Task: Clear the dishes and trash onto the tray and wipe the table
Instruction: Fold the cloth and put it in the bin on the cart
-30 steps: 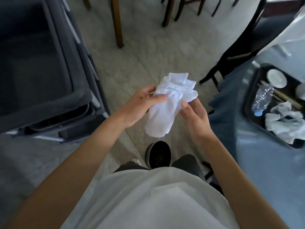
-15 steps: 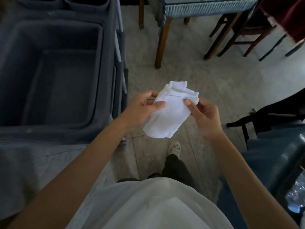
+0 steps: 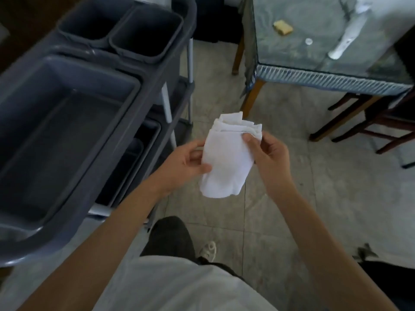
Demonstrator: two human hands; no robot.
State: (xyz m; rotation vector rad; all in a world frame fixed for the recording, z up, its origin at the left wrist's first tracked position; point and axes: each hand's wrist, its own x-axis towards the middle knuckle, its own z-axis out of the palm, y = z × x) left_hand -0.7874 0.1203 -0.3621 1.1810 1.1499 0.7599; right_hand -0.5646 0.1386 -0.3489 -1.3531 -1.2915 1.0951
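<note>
Both hands hold a folded white cloth (image 3: 226,160) over the tiled floor in front of me. My left hand (image 3: 188,163) pinches its left edge, and my right hand (image 3: 269,158) grips its upper right corner with the thumb on top. At the upper right stands a glass-topped table (image 3: 314,55) with a blue cloth edge. On it lie a yellow sponge-like piece (image 3: 283,26), a small white cap (image 3: 308,41) and a long white object (image 3: 345,39). The tray is out of view.
A grey bussing cart (image 3: 157,70) stands on the left, carrying a large tub (image 3: 56,131) and two smaller bins (image 3: 146,30). Dark wooden chairs (image 3: 370,122) sit under the table at the right. My legs and a shoe (image 3: 208,251) show below.
My view has swung away from the table with the black tray toward the cart and another table. Both hands have kept hold of the cloth, folding it more compactly.
</note>
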